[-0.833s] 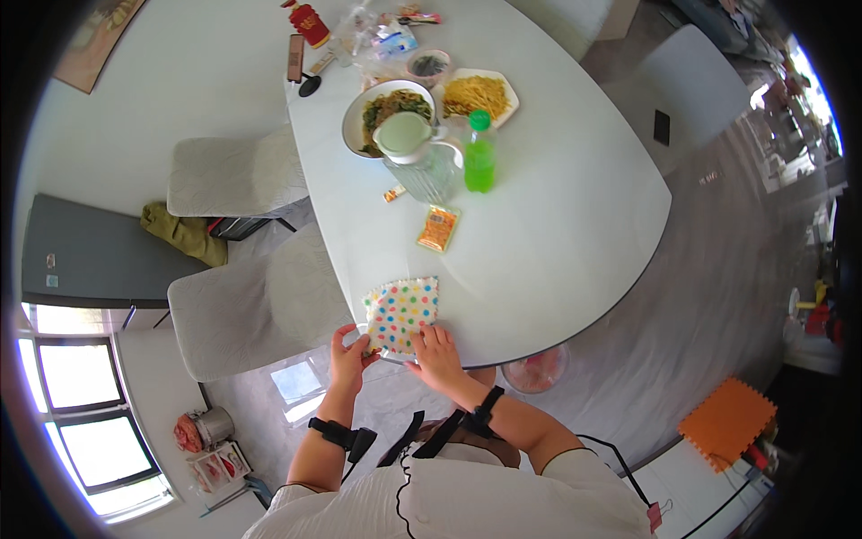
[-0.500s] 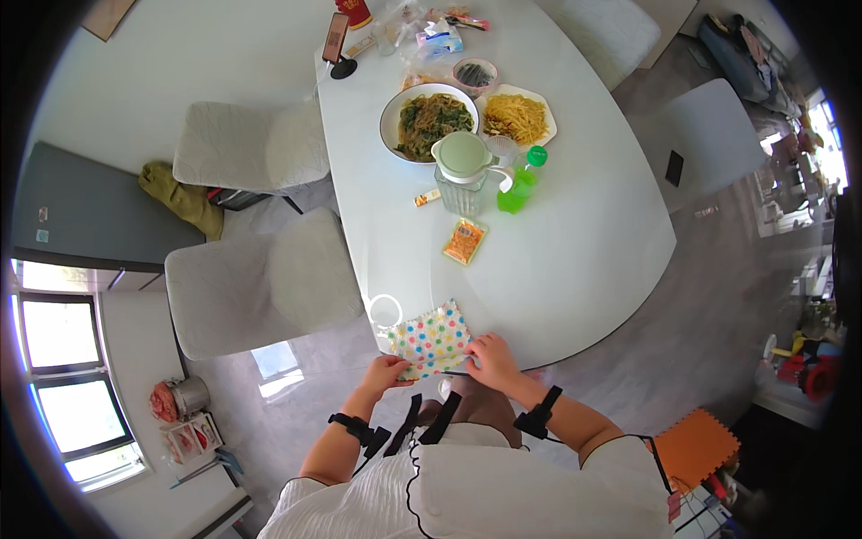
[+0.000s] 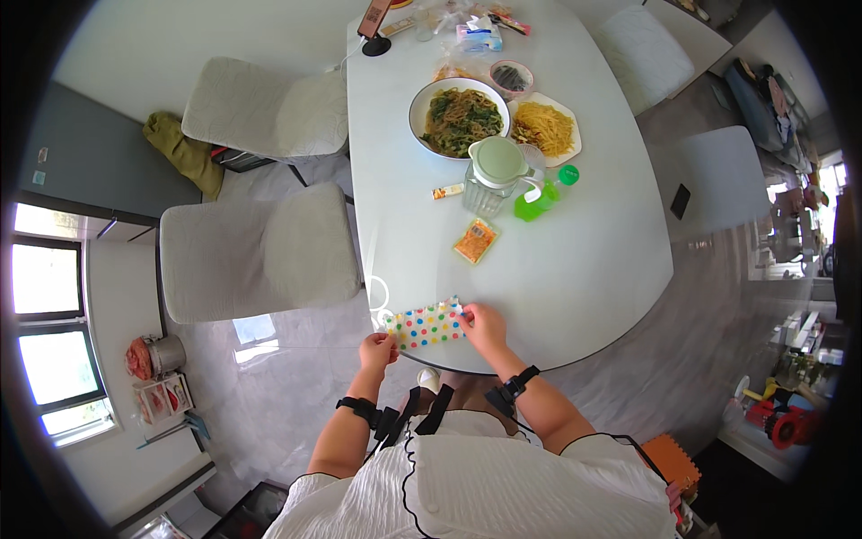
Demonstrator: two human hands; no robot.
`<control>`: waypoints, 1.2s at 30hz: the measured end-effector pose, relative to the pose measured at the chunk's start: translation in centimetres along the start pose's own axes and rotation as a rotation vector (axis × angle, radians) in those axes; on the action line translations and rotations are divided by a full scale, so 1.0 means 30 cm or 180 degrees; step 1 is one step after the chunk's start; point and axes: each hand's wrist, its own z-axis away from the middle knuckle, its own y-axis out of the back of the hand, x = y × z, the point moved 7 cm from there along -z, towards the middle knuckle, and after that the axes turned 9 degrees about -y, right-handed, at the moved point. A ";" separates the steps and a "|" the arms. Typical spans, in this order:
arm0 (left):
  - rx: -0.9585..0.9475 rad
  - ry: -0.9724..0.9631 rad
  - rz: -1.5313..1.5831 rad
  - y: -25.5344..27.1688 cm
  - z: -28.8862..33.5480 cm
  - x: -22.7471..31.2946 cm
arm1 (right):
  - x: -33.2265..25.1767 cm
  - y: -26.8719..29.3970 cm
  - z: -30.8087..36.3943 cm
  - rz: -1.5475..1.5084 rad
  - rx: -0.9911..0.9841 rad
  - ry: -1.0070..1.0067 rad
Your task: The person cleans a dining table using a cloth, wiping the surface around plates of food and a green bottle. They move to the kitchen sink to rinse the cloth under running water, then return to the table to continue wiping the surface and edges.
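A white cloth with coloured polka dots lies folded into a narrow strip at the near edge of the white oval table. My left hand pinches its left end, just off the table's edge. My right hand presses on its right end, fingers on the fabric. A thin white loop lies on the table just beyond the cloth's left end.
Farther up the table stand a clear jug with a pale green lid, a green bottle, an orange packet, a bowl of noodles with greens and a plate of yellow noodles. Grey chairs flank the table.
The dotted cloth has gone from a wider square shape to a narrow folded strip. Both hands now sit at its two ends. The view has shifted, showing more of the table.
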 end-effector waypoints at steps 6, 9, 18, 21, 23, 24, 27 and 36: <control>0.0647 -0.0605 -0.0324 0.051 -0.001 -0.043 | -0.094 0.005 0.039 0.1036 0.0413 0.0272; 0.0708 -0.0616 -0.0092 0.080 0.028 -0.066 | -0.119 -0.023 0.061 0.1222 0.0501 0.0537; 0.0606 -0.0577 0.0842 0.224 0.222 -0.195 | -0.321 -0.181 0.137 0.0073 -0.0141 0.0965; 0.0581 -0.0555 0.0949 0.262 0.261 -0.243 | -0.384 -0.274 0.210 0.0733 -0.0438 0.1437; 0.0657 -0.0531 0.1057 0.291 0.301 -0.280 | -0.355 -0.267 0.228 0.0415 -0.0311 0.1604; 0.0703 -0.0522 0.1108 0.310 0.317 -0.300 | -0.351 -0.258 0.228 0.0245 -0.0251 0.1691; 0.0878 -0.0427 0.1250 0.360 0.346 -0.376 | -0.405 -0.202 0.213 0.0685 0.0087 0.1897; 0.0677 -0.0449 0.1318 0.296 0.315 -0.361 | -0.403 -0.345 -0.018 0.1541 -0.0422 0.2652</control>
